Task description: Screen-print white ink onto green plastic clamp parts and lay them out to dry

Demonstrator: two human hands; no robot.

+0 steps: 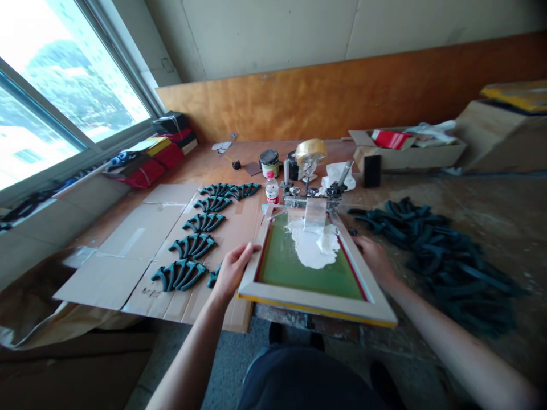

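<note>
A screen printing frame with a green mesh lies tilted before me, held at its far end by a metal clamp. White ink is spread over the upper mesh, with a pale squeegee-like block standing in it. My left hand is closed at the frame's left edge. Next to its wrist a dark green curved piece is partly hidden. My right hand is bent in at the right edge, its fingertips partly hidden, near a small dark object.
Fanned groups of dark green curved pieces lie on flattened cardboard at left. A loose heap of similar pieces is at right. Behind the frame stand a bottle, an ink tub and a tape roll. An open carton sits back right.
</note>
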